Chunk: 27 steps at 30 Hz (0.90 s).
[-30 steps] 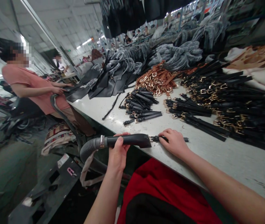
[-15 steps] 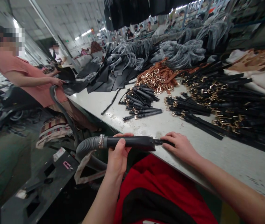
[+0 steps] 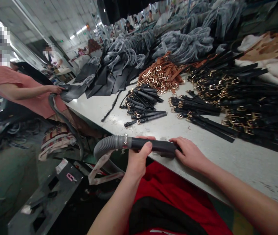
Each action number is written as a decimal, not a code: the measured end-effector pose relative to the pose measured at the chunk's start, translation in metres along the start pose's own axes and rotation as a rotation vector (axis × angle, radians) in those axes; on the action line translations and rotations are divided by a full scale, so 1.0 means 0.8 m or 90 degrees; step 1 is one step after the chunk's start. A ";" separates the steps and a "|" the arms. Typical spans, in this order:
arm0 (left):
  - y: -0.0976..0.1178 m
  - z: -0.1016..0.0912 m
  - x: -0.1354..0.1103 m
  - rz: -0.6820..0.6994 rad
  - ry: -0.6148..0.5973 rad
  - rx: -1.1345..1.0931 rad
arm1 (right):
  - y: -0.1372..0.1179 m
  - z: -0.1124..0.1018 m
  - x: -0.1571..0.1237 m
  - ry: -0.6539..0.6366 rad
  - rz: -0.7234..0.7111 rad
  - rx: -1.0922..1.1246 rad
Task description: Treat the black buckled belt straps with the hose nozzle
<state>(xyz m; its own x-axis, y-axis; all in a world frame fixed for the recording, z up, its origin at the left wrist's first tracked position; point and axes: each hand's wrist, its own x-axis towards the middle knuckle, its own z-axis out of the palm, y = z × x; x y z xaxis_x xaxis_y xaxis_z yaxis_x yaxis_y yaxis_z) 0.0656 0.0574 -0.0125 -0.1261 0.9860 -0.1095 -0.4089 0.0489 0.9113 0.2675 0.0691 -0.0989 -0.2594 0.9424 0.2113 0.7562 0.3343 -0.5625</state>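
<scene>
My left hand (image 3: 139, 158) is wrapped round a black hose nozzle (image 3: 163, 147), thumb on top. A clamp (image 3: 126, 141) joins the nozzle to a grey ribbed hose (image 3: 106, 144) that curves down on the left. At the nozzle's flat mouth, over the table's front edge, is my right hand (image 3: 189, 152), its fingers closed on a black strap (image 3: 179, 148). Only a short dark bit of that strap shows; the rest is hidden by the fingers and the nozzle. Beyond my hands lie small black buckled straps (image 3: 145, 101) in a pile.
On the white table (image 3: 119, 120) are more black buckled straps (image 3: 200, 117), brown straps with gold buckles (image 3: 162, 73) and plastic-wrapped straps (image 3: 183, 44). A co-worker (image 3: 28, 86) in a pink shirt stands at left. A dark metal stand (image 3: 48, 195) is below left.
My left hand has pushed the nozzle right until its mouth meets my right fingers, covering the strap length that showed between them. The view has shifted slightly; the co-worker appears farther left.
</scene>
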 end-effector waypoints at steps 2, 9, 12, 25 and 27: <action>0.002 0.001 0.001 -0.011 -0.009 0.023 | 0.000 0.001 0.000 -0.001 0.000 0.001; 0.014 -0.025 0.005 0.006 0.073 -0.042 | -0.003 -0.001 0.001 -0.028 -0.025 -0.018; 0.009 -0.027 0.005 -0.012 0.072 -0.067 | -0.001 -0.001 0.001 -0.029 -0.032 -0.027; 0.006 -0.053 0.004 -0.052 0.079 -0.135 | 0.003 0.005 -0.001 -0.015 -0.041 -0.056; 0.016 -0.066 0.003 -0.033 0.111 -0.129 | 0.004 0.006 -0.003 0.003 -0.026 -0.083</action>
<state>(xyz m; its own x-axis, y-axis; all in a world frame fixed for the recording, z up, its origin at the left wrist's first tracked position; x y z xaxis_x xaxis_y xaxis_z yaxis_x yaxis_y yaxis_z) 0.0120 0.0518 -0.0224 -0.2471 0.9395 -0.2372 -0.5889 0.0487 0.8067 0.2674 0.0681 -0.1051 -0.2892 0.9276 0.2365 0.8165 0.3680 -0.4448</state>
